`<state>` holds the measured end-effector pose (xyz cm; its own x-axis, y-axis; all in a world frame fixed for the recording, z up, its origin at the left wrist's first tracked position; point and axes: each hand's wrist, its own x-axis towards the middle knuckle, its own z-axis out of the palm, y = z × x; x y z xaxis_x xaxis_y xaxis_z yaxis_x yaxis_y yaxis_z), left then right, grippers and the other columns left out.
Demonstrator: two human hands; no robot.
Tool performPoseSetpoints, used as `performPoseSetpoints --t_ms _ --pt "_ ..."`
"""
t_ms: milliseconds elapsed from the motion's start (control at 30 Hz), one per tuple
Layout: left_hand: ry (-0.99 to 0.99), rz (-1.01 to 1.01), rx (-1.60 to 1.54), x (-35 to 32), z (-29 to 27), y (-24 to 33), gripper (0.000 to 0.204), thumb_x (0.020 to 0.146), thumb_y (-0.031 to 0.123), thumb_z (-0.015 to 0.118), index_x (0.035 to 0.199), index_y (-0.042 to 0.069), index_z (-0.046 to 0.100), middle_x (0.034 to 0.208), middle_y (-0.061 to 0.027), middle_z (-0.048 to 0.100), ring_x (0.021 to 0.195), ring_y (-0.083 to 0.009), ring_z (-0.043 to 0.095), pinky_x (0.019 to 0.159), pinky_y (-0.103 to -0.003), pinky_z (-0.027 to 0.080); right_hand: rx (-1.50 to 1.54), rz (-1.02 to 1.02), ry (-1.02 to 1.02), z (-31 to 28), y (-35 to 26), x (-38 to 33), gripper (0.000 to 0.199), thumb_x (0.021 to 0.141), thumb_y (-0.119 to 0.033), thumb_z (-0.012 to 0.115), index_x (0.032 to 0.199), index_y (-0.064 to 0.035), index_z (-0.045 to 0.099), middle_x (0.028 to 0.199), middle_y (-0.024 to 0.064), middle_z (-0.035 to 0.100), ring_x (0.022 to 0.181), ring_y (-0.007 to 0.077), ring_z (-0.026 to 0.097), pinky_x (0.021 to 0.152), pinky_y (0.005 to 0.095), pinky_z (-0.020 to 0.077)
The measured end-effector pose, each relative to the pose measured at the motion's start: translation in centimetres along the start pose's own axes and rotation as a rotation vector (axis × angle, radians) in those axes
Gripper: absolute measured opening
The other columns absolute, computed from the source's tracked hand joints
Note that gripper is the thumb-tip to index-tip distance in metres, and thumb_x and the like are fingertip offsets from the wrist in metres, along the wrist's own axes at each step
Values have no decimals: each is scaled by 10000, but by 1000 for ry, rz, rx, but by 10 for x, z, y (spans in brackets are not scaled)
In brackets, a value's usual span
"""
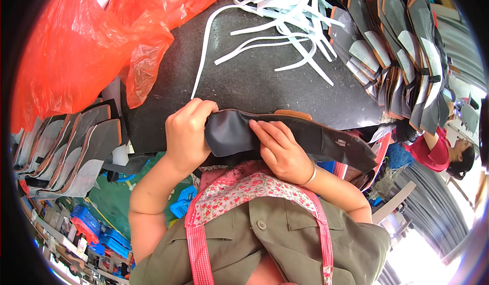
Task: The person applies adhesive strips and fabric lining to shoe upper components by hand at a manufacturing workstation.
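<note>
A long black leather piece (305, 135), perhaps a boot upper, lies across the near edge of the dark table in front of me. A brown edge shows along its far side. My left hand (186, 127) is closed on its left end, fingers curled and the thumb hidden. One white strip (202, 61) runs down to the knuckles of that hand; whether the fingers pinch its end I cannot tell. Bent fingers of my right hand (282, 150) press together on the middle of the leather piece, gripping it near a smooth folded flap (232, 130).
A tangle of white strips (290, 10) lies on the black tabletop (229, 76). Stacked leather pieces stand at the right (387, 40) and left (76, 147). A red plastic bag (86, 46) covers the far left. Blue baskets (114, 241) sit lower left; another person (440, 150) is at far right.
</note>
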<state>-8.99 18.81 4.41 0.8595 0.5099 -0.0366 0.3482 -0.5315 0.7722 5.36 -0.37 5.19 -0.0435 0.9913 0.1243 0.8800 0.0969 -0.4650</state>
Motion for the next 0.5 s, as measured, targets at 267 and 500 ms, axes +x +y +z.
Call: performPoseSetpoints --t_ms 267,500 --pt "0 77 8 -3 0 -3 298 655 72 734 925 -15 643 856 -138 635 740 -308 667 648 -348 524 63 190 116 15 -17 10 279 676 -46 648 893 111 567 1184 292 561 1057 399 558 904 451 503" --pt "16 142 27 -5 3 -11 308 655 49 706 948 -24 644 876 -146 642 770 -316 671 670 -361 532 9 47 153 27 -15 12 262 644 -36 598 851 121 564 1254 328 532 1106 404 552 932 452 496"
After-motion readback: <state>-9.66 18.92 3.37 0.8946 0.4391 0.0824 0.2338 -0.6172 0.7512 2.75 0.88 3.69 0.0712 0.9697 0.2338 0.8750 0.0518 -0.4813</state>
